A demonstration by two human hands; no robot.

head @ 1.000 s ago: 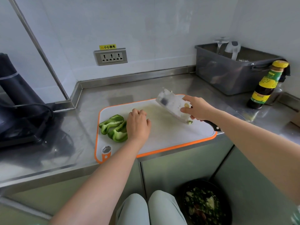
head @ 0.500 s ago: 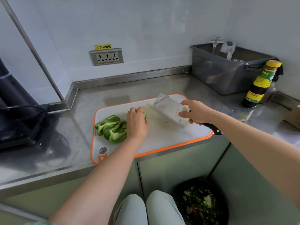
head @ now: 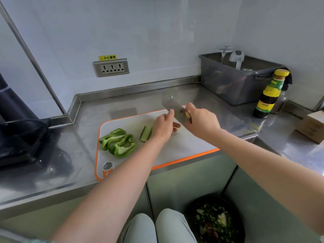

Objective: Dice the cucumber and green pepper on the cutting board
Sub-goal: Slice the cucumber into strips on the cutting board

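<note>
A white cutting board (head: 184,148) with an orange rim lies on the steel counter. Green pepper pieces (head: 120,143) sit at its left. A cucumber piece (head: 145,133), cut side up, lies just right of them. My left hand (head: 164,126) rests beside the cucumber's right end, one finger raised against the cleaver blade; whether it grips the cucumber is hidden. My right hand (head: 201,121) holds the cleaver (head: 172,106) by its handle, blade tilted up over the board's far edge.
A grey plastic bin (head: 233,81) stands at the back right, with a dark sauce bottle (head: 270,95) beside it. A black appliance (head: 15,123) sits at the left. A cardboard box (head: 313,126) lies at the far right. A bin with scraps (head: 214,221) is on the floor.
My left hand slid right off the pepper pieces to the cucumber, which now shows. The cleaver swung up and back, and my left finger now touches the blade.
</note>
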